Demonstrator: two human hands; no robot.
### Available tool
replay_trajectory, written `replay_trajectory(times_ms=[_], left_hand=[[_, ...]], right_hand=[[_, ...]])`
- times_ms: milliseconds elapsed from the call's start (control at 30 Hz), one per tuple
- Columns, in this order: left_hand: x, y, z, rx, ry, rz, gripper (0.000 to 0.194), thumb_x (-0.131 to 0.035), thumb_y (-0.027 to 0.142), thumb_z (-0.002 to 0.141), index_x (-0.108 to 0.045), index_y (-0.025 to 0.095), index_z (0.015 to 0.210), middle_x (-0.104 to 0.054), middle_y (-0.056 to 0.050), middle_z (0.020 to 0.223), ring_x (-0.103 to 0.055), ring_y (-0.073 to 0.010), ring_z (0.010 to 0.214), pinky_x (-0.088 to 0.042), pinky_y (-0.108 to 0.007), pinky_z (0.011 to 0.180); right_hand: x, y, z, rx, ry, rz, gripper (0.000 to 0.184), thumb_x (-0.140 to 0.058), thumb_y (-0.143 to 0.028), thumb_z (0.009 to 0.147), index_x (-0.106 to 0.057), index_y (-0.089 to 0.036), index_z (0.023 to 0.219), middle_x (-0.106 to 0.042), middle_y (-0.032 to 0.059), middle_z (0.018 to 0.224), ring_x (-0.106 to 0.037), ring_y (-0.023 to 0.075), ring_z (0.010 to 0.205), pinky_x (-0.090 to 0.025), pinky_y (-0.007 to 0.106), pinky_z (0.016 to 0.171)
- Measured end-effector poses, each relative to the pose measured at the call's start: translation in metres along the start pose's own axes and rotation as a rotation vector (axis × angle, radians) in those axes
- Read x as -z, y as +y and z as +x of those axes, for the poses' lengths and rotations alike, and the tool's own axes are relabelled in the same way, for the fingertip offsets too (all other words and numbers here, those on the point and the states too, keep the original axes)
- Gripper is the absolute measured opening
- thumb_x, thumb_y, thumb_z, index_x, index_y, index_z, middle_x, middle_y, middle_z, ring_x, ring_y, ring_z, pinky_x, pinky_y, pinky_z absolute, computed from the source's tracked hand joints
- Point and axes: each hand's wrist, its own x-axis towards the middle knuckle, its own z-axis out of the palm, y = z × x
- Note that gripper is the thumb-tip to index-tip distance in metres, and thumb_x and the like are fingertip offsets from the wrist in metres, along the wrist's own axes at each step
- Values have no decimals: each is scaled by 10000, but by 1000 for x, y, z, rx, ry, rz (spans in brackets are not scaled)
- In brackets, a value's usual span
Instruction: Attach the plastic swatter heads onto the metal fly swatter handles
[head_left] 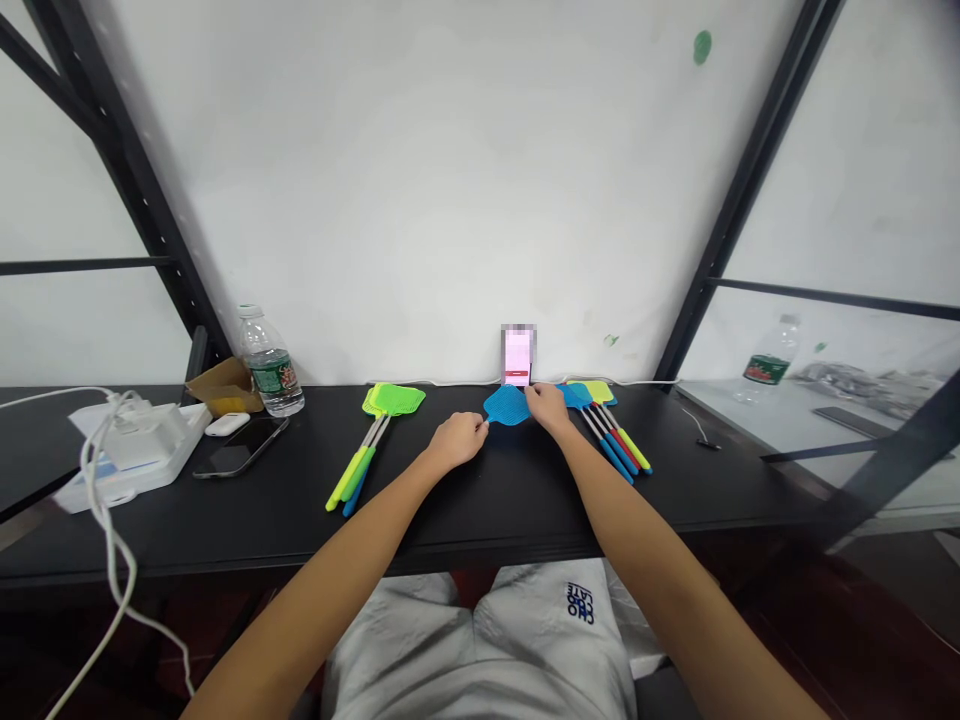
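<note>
Near the back edge of the black tabletop (480,500), about midway between its ends, the left hand (456,440) grips the narrow neck of a blue fly swatter (507,406) while the right hand (547,408) pinches the other side of its flat mesh head. A fanned group of swatters (616,440) lies just beside the right hand, toward the right end, and green-headed swatters (375,430) lie left of the left hand, their handles pointing to the front edge.

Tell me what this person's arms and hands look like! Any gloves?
No gloves on the left hand or right hand. The left arm and right arm show no sleeves, watch or bracelet. Rings are too small to tell.
</note>
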Motion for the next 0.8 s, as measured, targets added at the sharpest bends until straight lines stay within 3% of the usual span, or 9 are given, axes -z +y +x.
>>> replay_trajectory(times_ms=[367, 800], left_hand=[[1, 2, -1, 8, -1, -17, 406, -365, 437, 951, -667, 195, 828, -703, -99, 902, -653, -236, 864, -428, -281, 668], [0, 2, 2, -11, 11, -8, 448, -353, 466, 956, -690, 196, 840, -708, -99, 892, -654, -229, 862, -425, -278, 685]], right_hand=[[1, -3, -2, 28, -38, -46, 379, -423, -343, 896, -659, -154, 667, -630, 50, 659, -516, 156, 626, -296, 251, 569], [0, -2, 3, 8, -85, -109, 479, -390, -414, 976, -711, -135, 754, -687, 109, 779, -589, 197, 734, -326, 257, 608]])
